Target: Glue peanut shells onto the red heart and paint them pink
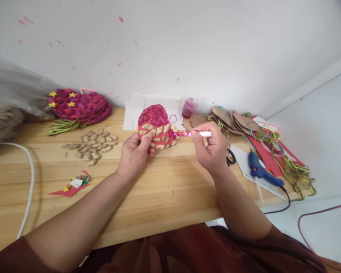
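Observation:
My left hand [138, 149] pinches the near-left edge of a round red disc [154, 118] covered with peanuts. The disc's far part carries magenta-painted peanuts, while most on the near part are still tan. In my right hand [211, 148] is a white-handled paintbrush [202, 134], held level. Its pink-stained tip touches peanuts at the disc's right side, where some magenta shows. A clear plastic cup [190, 109] with magenta paint stands behind my right hand. White paper [133, 110] lies behind the disc.
Loose peanuts [95, 143] lie left of my left hand, near red paper scraps [69, 189]. Finished-looking magenta discs [82, 106] with yellow stars are stacked at the back left. Cardboard discs [229, 118], a blue glue gun [263, 172] and yarn [297, 176] occupy the right. A white cable [31, 178] curves at left.

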The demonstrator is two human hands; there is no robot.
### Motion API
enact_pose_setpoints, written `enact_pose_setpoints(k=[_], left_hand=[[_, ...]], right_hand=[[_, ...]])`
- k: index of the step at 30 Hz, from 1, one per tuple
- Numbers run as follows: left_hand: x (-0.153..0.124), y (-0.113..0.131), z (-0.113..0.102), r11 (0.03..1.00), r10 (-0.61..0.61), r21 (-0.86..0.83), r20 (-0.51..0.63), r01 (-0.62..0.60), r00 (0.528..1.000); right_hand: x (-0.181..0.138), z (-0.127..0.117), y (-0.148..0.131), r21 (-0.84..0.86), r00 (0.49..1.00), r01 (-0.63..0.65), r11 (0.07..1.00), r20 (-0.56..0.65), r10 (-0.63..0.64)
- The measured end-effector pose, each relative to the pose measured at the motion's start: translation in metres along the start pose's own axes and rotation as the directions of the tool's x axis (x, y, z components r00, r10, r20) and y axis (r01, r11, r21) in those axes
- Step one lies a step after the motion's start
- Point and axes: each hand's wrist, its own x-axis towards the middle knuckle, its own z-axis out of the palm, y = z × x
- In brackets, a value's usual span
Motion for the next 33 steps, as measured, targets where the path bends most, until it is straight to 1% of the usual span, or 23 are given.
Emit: enact_pose_setpoints(k=[7,12,16,20,24,29,33], left_hand=[[0.0007,-0.0011,-0.0009,1.0,0.021,0.002,0.007,-0.021,1.0],[0.0016,-0.0036,-0.0017,1.0,0.021,-0.003,0.004,-0.021,1.0],[0.0011,-0.0028,-0.0017,1.0,0.012,0.016,0.007,-0.012,1.0],[0.0007,-0.002,-0.0015,0.999,0.018,0.033,0.004,-0.018,1.0],[0.0006,-0.0012,-0.0009,1.0,0.01,0.025,-0.002,-0.01,1.0],[0.0005,-0.0005,-0.0002,1.0,-0.007,0.008,-0.008,0.007,1.0],[0.0002,-0.0013,-0.0004,1.0,-0.005,0.012,0.003,0.005,1.0]], right_hand=[[-0.0004,-0.0014,-0.0006,0.01,1.0,0.006,1.0,0.0,-0.006],[0.0004,-0.0021,-0.0018,0.002,0.999,0.005,1.0,0.036,-0.005],[0.0008,-0.0017,-0.0023,0.003,1.0,-0.009,1.0,0.007,0.009],[0.0012,-0.0017,-0.0017,0.012,1.0,-0.002,1.0,0.027,0.002],[0.0008,-0.0021,-0.0013,0.007,1.0,-0.022,1.0,-0.001,0.022],[-0.0001,-0.0019,-0.0012,0.034,0.999,-0.029,0.999,0.026,0.028],[-0.0001,-0.0014,-0.0015,0.03,0.999,-0.043,0.999,0.006,0.043]])
